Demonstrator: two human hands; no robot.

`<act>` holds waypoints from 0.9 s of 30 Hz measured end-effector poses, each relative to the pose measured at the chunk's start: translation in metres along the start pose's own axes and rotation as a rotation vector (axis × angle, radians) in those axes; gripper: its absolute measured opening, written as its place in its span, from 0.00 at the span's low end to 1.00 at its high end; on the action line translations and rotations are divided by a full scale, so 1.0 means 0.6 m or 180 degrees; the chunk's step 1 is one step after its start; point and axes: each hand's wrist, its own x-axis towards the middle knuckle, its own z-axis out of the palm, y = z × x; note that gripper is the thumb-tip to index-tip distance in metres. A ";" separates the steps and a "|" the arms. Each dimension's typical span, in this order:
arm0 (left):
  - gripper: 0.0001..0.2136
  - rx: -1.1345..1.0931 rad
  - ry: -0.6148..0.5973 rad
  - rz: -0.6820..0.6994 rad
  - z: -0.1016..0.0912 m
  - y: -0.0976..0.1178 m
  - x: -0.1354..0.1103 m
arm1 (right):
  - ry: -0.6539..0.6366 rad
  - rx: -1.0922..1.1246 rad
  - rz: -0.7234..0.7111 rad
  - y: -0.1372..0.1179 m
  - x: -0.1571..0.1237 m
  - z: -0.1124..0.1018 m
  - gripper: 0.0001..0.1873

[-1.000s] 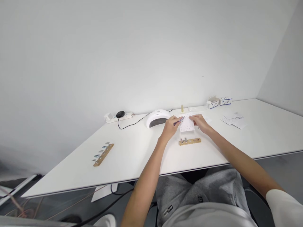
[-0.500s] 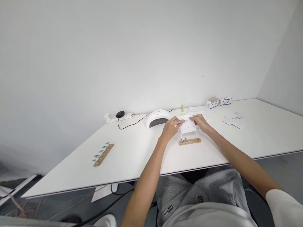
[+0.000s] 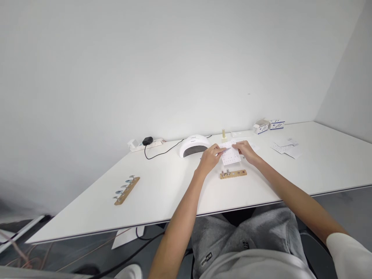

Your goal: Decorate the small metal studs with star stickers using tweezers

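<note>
A dotted sheet (image 3: 231, 157), held beyond a strip (image 3: 240, 173).
The strip bears two small pieces (image 3: 228, 172) at its left end; past it, the left hand (image 3: 211, 155) grips a thin tool (image 3: 227, 149) at the sheet, whether touching I cannot tell, and the right hand (image 3: 245, 150) pinches the sheet's upper right; behind stand a lamp (image 3: 193, 140) and a bottle (image 3: 223, 134). The step looks like picking at the sheet; the next move likely calls for a steady sheet and a light tool touch.

Illegibly small marks (image 3: 231, 158) on the white sheet (image 3: 231, 155)
</note>
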 end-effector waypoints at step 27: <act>0.11 -0.0015 0.0101 0.0011 0.001 0.002 0.000 | 0.0003 -0.0087 -0.0050 0.005 0.003 -0.003 0.17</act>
